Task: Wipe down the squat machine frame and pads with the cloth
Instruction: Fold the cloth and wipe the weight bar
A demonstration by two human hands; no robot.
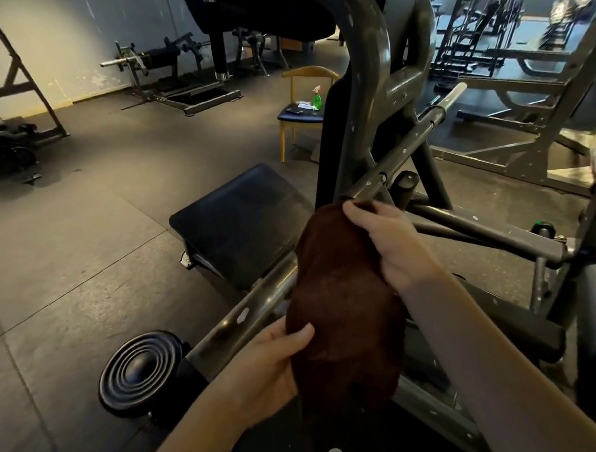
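Both forearms come in from the bottom edge, bare, meeting on a dark brown cloth (344,309) held up in the air between them. Left grip (272,363) clasps the cloth's lower left side: thumb laid across the front of the fabric, fingers hidden behind it. Right grip (393,245) has the upper right side, fingers curled over the top edge and pinching it. Cloth hangs bunched and roughly oval, in front of the squat machine frame (368,69) — its top edge sits just below the angled bar (405,142) that runs up to the right from the grey upright; contact with the bar cannot be told. Low slanted tube (245,313) of the frame passes behind the cloth's lower half and ends at the left in a round, ribbed black cap (142,372) near the floor (84,207). Black pad (241,221), flat and tilted, lies just left of the cloth and above that tube. Further back, a wooden chair (312,73) with a dark seat stands beside the upright — a green spray bottle (317,100) stands on the seat, some small flat items next to it, too small to identify. Other gym machines line the far wall and the right side. Dark rubber tiles cover the floor.
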